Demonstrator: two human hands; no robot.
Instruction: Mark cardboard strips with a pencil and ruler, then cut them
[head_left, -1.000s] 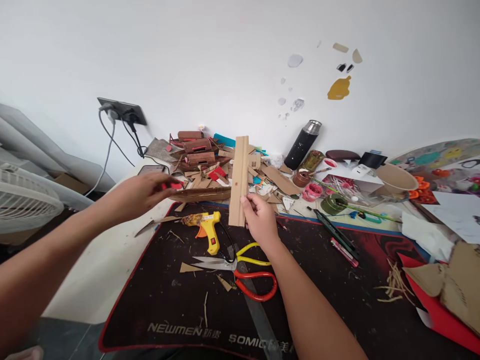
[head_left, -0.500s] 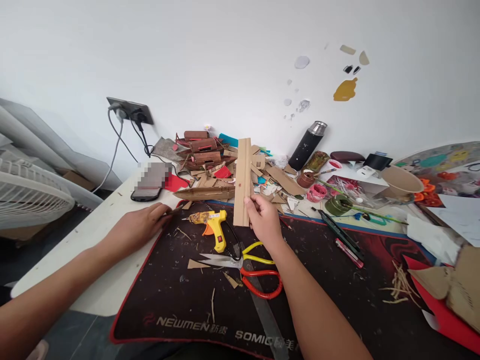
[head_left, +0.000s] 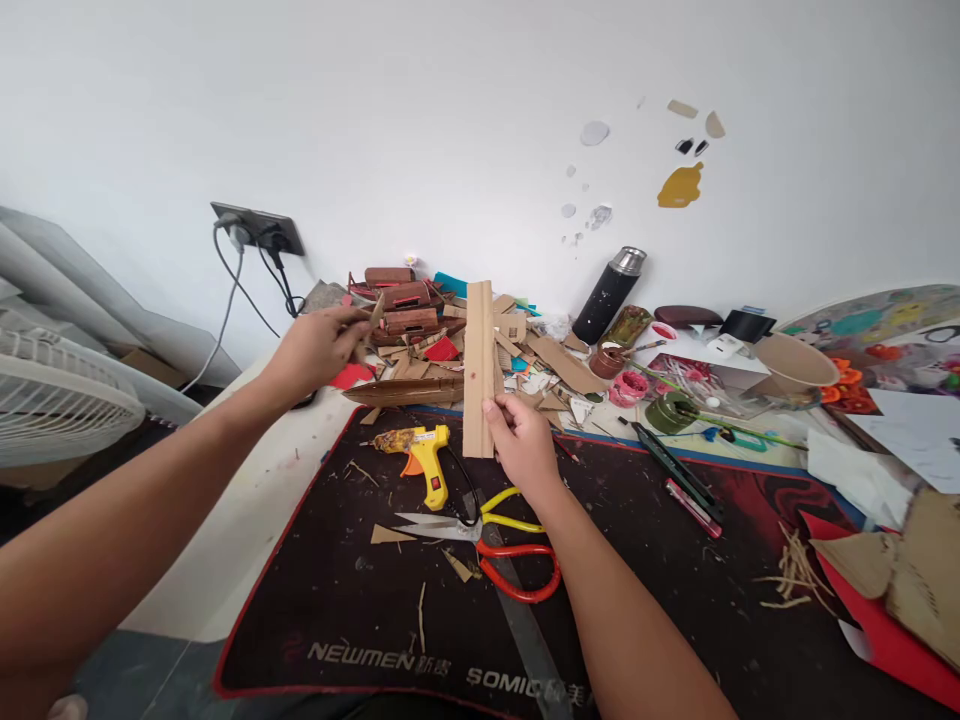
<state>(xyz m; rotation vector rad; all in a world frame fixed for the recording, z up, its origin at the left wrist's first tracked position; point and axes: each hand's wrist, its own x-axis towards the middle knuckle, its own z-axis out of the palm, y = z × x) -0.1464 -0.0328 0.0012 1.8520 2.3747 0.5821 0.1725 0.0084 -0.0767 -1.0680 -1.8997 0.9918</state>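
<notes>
My right hand [head_left: 520, 437] pinches the lower right edge of a long, folded cardboard strip [head_left: 478, 370], which stands nearly upright over the back edge of the dark mat. My left hand [head_left: 322, 345] is raised at the left of the scrap pile, its fingers closed on a small cardboard piece [head_left: 377, 312]. Below it lies a pointed, boat-shaped cardboard piece [head_left: 401, 391]. A yellow glue gun [head_left: 429, 465] rests on the mat between my hands. Scissors with red and yellow handles [head_left: 480, 535] lie open nearer to me.
Brown model boats [head_left: 409, 295] and cardboard scraps [head_left: 562, 362] line the wall. A black thermos [head_left: 609, 295], paint jars [head_left: 630, 387] and a green cutter [head_left: 679, 470] are to the right. A metal ruler [head_left: 530, 640] lies in front; a white fan [head_left: 67, 395] stands left.
My left hand has lifted from the mat's left edge up toward the model boats, with the small cardboard piece now visible in its fingers. My right hand still holds the strip.
</notes>
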